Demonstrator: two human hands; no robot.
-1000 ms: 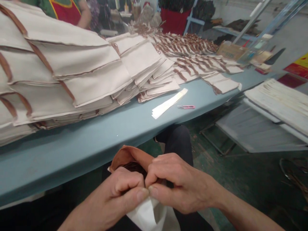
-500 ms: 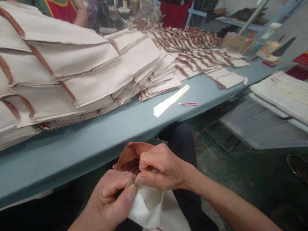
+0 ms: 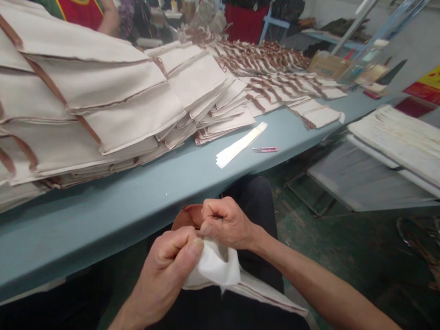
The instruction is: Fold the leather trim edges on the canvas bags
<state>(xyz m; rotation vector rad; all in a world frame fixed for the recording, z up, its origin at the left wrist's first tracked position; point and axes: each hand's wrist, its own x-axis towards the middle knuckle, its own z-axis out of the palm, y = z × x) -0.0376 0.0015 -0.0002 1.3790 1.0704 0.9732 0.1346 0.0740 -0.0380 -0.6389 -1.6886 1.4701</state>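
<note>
Over my lap, a cream and brown fabric piece (image 3: 220, 266) is gripped between my two hands. My left hand (image 3: 172, 259) is closed, its thumb and fingers pinching the cloth's edge. Close beside it, my right hand (image 3: 227, 222) is closed on the same cloth with curled fingers. Brown material (image 3: 188, 216) shows behind the hands, and a white flap folds out below them. The cloth's lower part stretches toward the right across my legs. What lies inside the fingers is hidden.
On the blue-grey table (image 3: 137, 197) lie stacked cream fabric pieces (image 3: 127, 91) with brown strips, white strips (image 3: 240, 145) and a pink-handled thread snipper (image 3: 265, 149). To the right, a rack (image 3: 395, 151) holds pale cloth. Another person's arm (image 3: 109, 18) appears at the top left.
My hands have risen slightly and the cloth between them has turned, with its white flap now bulging below the fingers and its lower part swung right. The view has shifted slightly.
</note>
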